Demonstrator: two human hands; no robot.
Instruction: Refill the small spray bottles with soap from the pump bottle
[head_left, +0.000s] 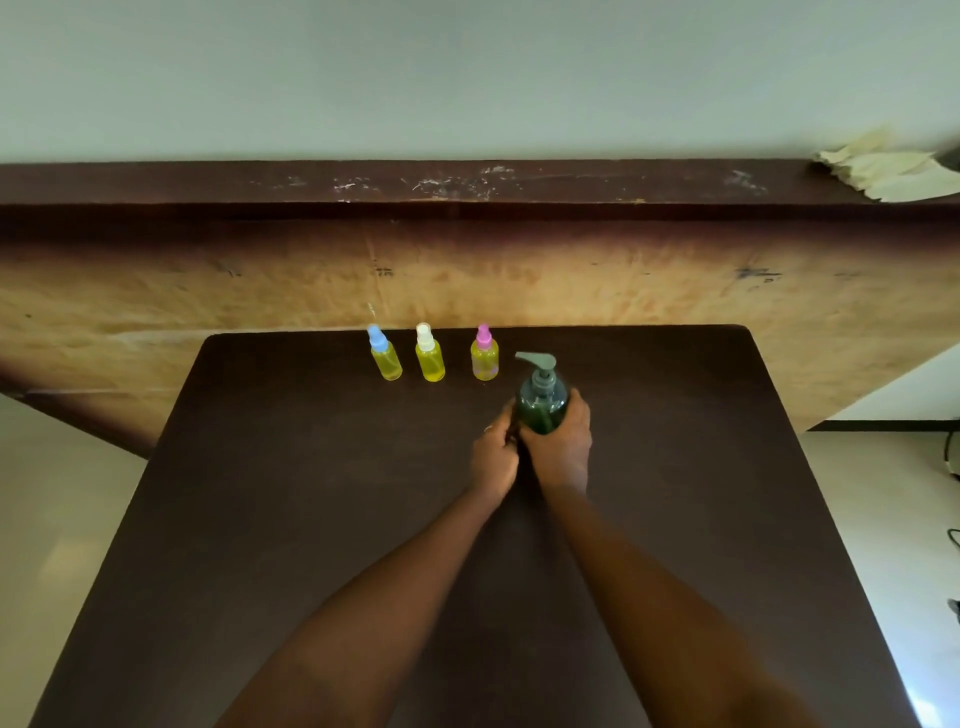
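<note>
The left hand (496, 453) curls its fingers on the left side of the dark green plastic pump bottle (540, 411). The bottle stands upright on the dark brown table (311, 519), and the right hand (560, 441) wraps around it. Behind, near the far edge, stand small clear spray bottles of yellow liquid: the blue-capped bottle (385, 359), the white-capped bottle (429, 359) and the pink-capped bottle (484, 359).

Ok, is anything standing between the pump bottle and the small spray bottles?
Nothing visible. The left hand and right hand hold the pump bottle; only bare table lies between it and the pink-capped spray bottle, nearest of the three.
</note>
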